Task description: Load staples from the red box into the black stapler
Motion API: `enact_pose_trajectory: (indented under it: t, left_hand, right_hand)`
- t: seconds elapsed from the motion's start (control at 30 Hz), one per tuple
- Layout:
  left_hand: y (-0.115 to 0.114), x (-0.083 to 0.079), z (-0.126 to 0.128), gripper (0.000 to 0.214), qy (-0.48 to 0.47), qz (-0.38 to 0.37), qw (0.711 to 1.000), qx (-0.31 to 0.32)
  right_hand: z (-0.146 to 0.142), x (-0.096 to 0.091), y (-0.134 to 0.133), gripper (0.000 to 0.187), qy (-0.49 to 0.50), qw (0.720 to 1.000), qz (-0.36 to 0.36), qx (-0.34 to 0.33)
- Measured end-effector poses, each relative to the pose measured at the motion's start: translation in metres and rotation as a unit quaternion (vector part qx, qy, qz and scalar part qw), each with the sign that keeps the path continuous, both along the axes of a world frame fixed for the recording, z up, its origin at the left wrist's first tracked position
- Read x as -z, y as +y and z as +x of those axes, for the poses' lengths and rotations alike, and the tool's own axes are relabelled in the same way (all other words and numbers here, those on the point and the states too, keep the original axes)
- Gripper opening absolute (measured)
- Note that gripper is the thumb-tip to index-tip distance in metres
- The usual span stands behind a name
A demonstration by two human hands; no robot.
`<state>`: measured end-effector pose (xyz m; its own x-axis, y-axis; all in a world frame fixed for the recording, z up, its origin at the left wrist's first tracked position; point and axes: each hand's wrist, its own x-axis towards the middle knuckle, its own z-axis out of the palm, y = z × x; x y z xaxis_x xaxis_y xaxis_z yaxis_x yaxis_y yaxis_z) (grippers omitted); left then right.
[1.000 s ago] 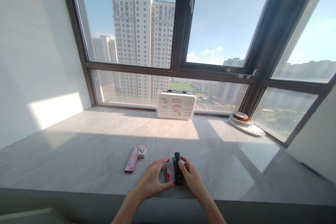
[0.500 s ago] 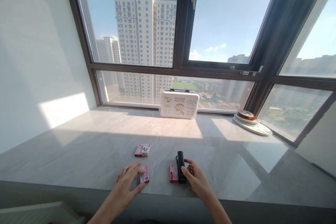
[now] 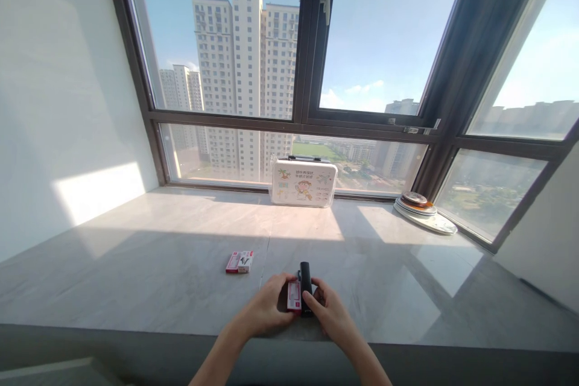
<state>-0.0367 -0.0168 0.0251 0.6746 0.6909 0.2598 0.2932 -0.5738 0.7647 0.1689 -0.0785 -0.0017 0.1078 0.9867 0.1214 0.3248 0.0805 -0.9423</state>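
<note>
A black stapler [image 3: 306,275] lies on the grey stone window sill [image 3: 136,265] near its front edge. My right hand [image 3: 330,313] is curled against the stapler's right side and grips it. My left hand [image 3: 265,310] pinches a small red and white staple box [image 3: 294,297] pressed against the stapler's left side. Whether a second box lies under it is hidden by my fingers. Further left, a small pair of red and white boxes [image 3: 239,262] rests on the sill, apart from both hands.
A white plastic case with cartoon print [image 3: 303,183] stands against the window at the back. A stack of plates [image 3: 420,210] sits at the back right. A white wall bounds the sill on the left, and dark window frames run behind.
My left hand took a red box from the sill at the left and carried it right to the stapler. My right hand stayed at the stapler.
</note>
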Motion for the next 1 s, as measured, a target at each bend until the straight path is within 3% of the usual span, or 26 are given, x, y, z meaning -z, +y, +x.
enact_pose_trajectory:
  t: [0.07, 0.13, 0.2, 0.27, 0.33, 0.43, 0.53, 0.73, 0.87, 1.0]
  left_hand:
    - [0.002, -0.003, -0.005, 0.085, -0.009, 0.0, 1.0, 0.0]
    - [0.011, -0.01, -0.019, 0.07, -0.028, 0.01, 0.999, -0.035]
    - [0.027, -0.015, -0.044, 0.039, -0.047, 0.035, 0.99, -0.125]
    - [0.047, -0.012, -0.078, 0.038, -0.041, 0.07, 0.965, -0.249]
    - [0.064, -0.002, -0.113, 0.039, 0.031, 0.12, 0.941, -0.315]
    - [0.073, 0.022, -0.154, 0.04, 0.117, 0.143, 0.936, -0.3]
    - [0.062, 0.039, -0.17, 0.034, 0.121, 0.138, 0.945, -0.271]
    - [0.014, 0.033, -0.142, 0.023, 0.059, 0.082, 0.971, -0.215]
    - [-0.01, 0.017, -0.097, 0.033, -0.004, 0.027, 0.987, -0.157]
    - [-0.013, -0.006, -0.044, 0.047, -0.081, -0.018, 0.994, -0.067]
  right_hand:
    - [-0.001, 0.0, 0.0, 0.064, 0.005, 1.0, -0.001, 0.002]
    - [-0.002, 0.0, 0.0, 0.067, 0.016, 1.0, -0.003, 0.013]
    - [-0.004, 0.0, 0.0, 0.069, 0.032, 0.999, -0.009, 0.03]
    - [-0.005, 0.001, 0.0, 0.07, 0.041, 0.998, -0.015, 0.039]
    - [-0.005, 0.002, 0.001, 0.07, 0.038, 0.999, -0.013, 0.033]
    - [-0.004, 0.004, 0.002, 0.066, 0.028, 0.999, -0.006, 0.021]
    - [-0.003, 0.005, 0.001, 0.062, 0.025, 0.999, -0.011, 0.017]
    - [-0.004, -0.002, -0.002, 0.063, 0.028, 0.999, -0.022, 0.012]
    - [-0.003, -0.001, -0.001, 0.061, 0.017, 1.0, -0.017, 0.01]
    - [-0.001, 0.006, 0.003, 0.064, 0.002, 1.0, 0.004, 0.013]
